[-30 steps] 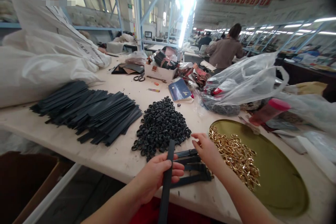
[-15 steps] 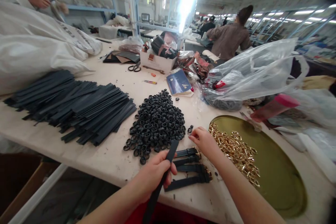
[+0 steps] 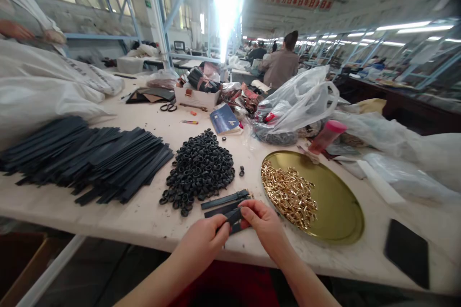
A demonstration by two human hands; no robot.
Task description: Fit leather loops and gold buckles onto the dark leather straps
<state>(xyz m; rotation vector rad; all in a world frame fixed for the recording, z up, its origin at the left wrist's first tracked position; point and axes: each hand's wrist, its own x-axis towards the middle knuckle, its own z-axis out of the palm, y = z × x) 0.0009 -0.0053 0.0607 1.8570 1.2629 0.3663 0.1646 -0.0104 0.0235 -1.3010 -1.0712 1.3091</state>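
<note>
My left hand [image 3: 207, 240] is closed around a black strap [image 3: 233, 217] near the table's front edge. At the strap's far end, my right hand [image 3: 264, 225] pinches it between thumb and fingers; whether a loop or buckle is there too, I cannot tell. Just beyond my hands lie finished-looking straps with gold buckles [image 3: 225, 199], partly hidden by my fingers. A heap of small black loops [image 3: 201, 168] sits behind them to the left, with a couple of loose loops [image 3: 241, 171] beside it. On the right, gold buckles [image 3: 290, 194] are piled on a gold oval tray [image 3: 342, 216].
Many black strips [image 3: 118, 163] are stacked at the left. Behind stand a blue booklet [image 3: 225, 119], scissors [image 3: 168, 106], a white box [image 3: 194, 99] and a clear plastic bag [image 3: 295, 105]. A pink-lidded bottle [image 3: 326, 136] leans beyond the tray. A dark flat pad [image 3: 406, 252] lies far right.
My right hand has moved from beside the loose loops back to the strap in my left hand, and now pinches its end. The view has turned to the right.
</note>
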